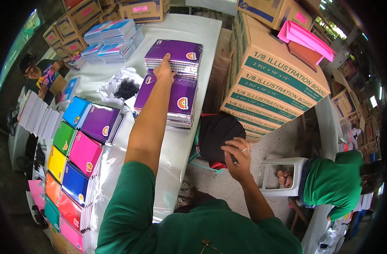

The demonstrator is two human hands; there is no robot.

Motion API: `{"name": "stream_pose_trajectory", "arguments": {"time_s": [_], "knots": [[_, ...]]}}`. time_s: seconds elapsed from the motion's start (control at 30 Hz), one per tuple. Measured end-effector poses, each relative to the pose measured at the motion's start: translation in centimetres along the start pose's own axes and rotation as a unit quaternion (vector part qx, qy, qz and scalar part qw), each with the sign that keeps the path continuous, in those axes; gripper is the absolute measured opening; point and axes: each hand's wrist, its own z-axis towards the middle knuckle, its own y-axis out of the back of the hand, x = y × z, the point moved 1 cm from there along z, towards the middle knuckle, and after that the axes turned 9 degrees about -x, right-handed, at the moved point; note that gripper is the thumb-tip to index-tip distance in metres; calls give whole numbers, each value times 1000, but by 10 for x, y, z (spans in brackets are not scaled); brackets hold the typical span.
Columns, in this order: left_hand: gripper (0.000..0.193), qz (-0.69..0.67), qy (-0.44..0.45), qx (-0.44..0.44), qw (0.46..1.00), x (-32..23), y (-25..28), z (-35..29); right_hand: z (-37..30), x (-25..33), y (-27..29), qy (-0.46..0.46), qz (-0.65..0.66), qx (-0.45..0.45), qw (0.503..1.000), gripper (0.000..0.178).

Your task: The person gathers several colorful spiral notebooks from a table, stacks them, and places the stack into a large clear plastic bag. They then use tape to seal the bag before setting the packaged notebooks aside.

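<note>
Two stacks of purple spiral notebooks lie one behind the other on the white-covered table. My left hand (164,70) grips the near, spiral edge of the far stack (176,50), its thumb on the top cover and its other fingers partly hidden. Just below that hand is the near stack of purple notebooks (168,95). My right hand (238,156) hangs in the air off the table's right side, over a black cloth-like item (221,135). Its fingers are loosely bent and apart, one wears a ring, and nothing shows in them.
Rows of coloured notebooks (75,169) cover the table's left. Blue notebook stacks (113,40) stand at the back, near crumpled white paper (113,82). Tall cartons (265,80) rise at right. A person in green (333,182) sits right on a white stool (282,163); another person (37,72) is at far left.
</note>
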Motion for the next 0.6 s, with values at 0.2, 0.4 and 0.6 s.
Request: {"name": "stream_pose_trajectory", "arguments": {"time_s": [0.2, 0.4, 0.6], "knots": [[78, -45, 77, 107, 990, -31, 29, -39, 3, -4, -12, -61, 64, 32, 996, 25], [59, 168, -195, 149, 955, -56, 198, -169, 5, 18, -62, -55, 196, 108, 973, 23], [56, 482, -251, -212, 812, 25, 405, -257, -67, 95, -133, 128, 269, 444, 845, 37]]}}
